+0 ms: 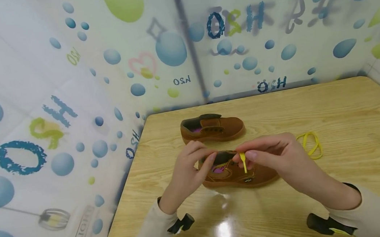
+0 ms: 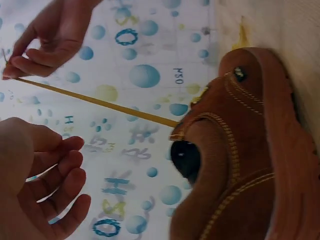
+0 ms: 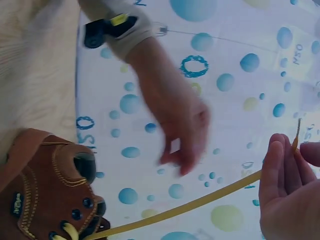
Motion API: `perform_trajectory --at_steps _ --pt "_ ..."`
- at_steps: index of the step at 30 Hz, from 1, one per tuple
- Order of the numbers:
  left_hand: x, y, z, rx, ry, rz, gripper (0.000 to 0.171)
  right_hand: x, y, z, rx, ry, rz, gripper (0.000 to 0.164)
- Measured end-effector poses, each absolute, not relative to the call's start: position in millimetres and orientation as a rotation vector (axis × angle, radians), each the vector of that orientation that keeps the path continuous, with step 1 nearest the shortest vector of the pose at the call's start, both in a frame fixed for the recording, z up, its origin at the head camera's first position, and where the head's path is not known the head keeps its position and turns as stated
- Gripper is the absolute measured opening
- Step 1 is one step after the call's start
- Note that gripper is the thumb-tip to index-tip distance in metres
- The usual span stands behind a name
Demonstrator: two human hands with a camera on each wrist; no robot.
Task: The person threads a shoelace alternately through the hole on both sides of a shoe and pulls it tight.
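Observation:
A yellow shoelace [image 1: 244,163] is pinched near its tip by my right hand [image 1: 280,160], between thumb and fingers. From there the shoelace [image 2: 100,102] runs taut down to the eyelets of a brown shoe [image 1: 265,175], as the left wrist view shows. That shoe stands upright on the table, toe to the right. In the right wrist view, lace also passes through the shoe's [image 3: 37,192] lower eyelets. My left hand [image 1: 191,169] hovers over the heel end with fingers loosely bent; its fingers [image 2: 70,185] hold nothing in the left wrist view.
A second brown shoe [image 1: 231,127], its eyelets unlaced, stands just behind the first. To the right, a loop of yellow lace [image 1: 321,150] lies on the wooden table [image 1: 350,123]. Patterned white curtains [image 1: 161,80] with blue dots hang behind and to the left.

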State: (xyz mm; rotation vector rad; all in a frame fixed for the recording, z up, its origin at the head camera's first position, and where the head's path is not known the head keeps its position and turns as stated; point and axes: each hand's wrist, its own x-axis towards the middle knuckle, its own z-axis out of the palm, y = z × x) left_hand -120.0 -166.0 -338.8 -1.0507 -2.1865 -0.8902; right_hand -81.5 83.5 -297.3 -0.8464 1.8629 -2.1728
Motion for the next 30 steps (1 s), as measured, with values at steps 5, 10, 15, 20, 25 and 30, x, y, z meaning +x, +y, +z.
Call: perform_trajectory --at_steps 5,10,15,20,25,30 --pt "-141 -154 -365 -0.941 -2.629 -0.766 0.017 -78 89 -293 -0.778 1.909 -2.181 0.023" --pt "-157 -143 -379 -0.992 -2.871 -0.86 0.021 -83 88 -303 -0.719 2.016 -2.151 0.02" --pt "-166 -140 -383 -1.037 -2.985 -1.015 0.02 -95 85 -325 -0.62 2.28 -2.023 0.023" --pt "-170 -140 -381 -1.13 -3.08 -0.966 0.023 -112 88 -334 -0.578 2.346 -2.097 0.027" --pt "-171 -141 -382 -1.174 -3.105 -0.966 0.024 -132 100 -308 -0.634 2.151 -2.444 0.031" --pt "-172 -142 -382 -1.184 -3.118 -1.021 0.025 -137 100 -313 -0.601 2.203 -2.415 0.033"
